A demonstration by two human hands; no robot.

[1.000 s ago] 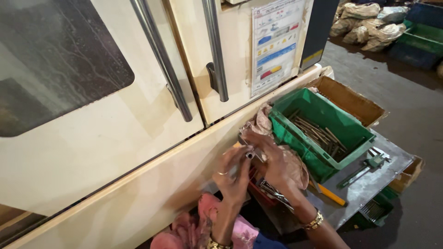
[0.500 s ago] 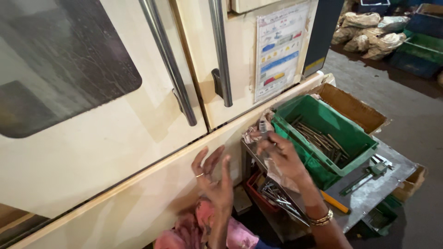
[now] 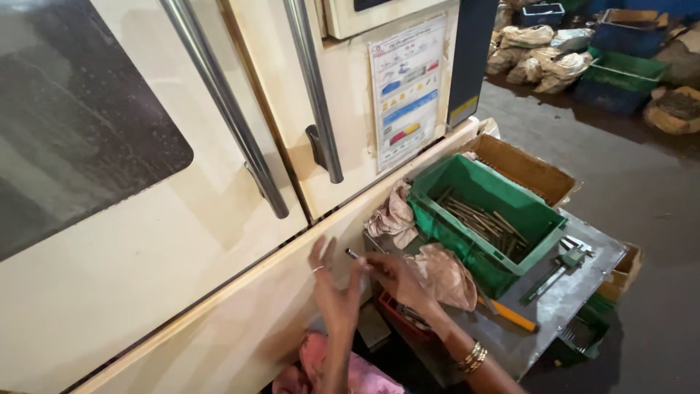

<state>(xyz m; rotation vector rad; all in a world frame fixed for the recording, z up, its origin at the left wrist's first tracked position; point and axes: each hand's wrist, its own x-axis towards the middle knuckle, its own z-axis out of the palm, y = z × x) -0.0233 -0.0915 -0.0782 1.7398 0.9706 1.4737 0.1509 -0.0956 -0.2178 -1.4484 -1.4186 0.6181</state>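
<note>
Fingers of my right hand (image 3: pixel 394 276) were pinched round one end of a thin dark metal rod (image 3: pixel 359 257), which stuck out to the left with its free end just beside my left hand (image 3: pixel 332 288). My left hand was released, its fingers (image 3: pixel 319 252) spread and raised, a ring showing on one of them, and it gripped nothing; whether its fingertips touched the rod I could not tell. Both hands hung close in front of the cream lower panel of the big machine (image 3: pixel 182 292), below its two doors with the long steel handles (image 3: pixel 226 109). On my right wrist I saw gold bangles (image 3: pixel 472 357). Just to the right of my right hand lay a crumpled brownish cloth (image 3: pixel 443 273), resting against the green plastic crate (image 3: pixel 467 182), and inside that crate sat a loose heap of thin metal rods (image 3: pixel 481 219). A second crumpled cloth (image 3: pixel 394 215) lay at the crate's left end, against the machine. Behind the crate stood an open cardboard box (image 3: pixel 521 164). On the grey metal table (image 3: pixel 583 266), to the right of the crate, lay a vernier caliper (image 3: pixel 558 266), and an orange-handled tool (image 3: pixel 510 314) lay near the table's front edge. Below my hands I made out a red tray (image 3: pixel 397 314) with small metal parts, and pink fabric (image 3: pixel 321 361) at the bottom of the view.
</note>
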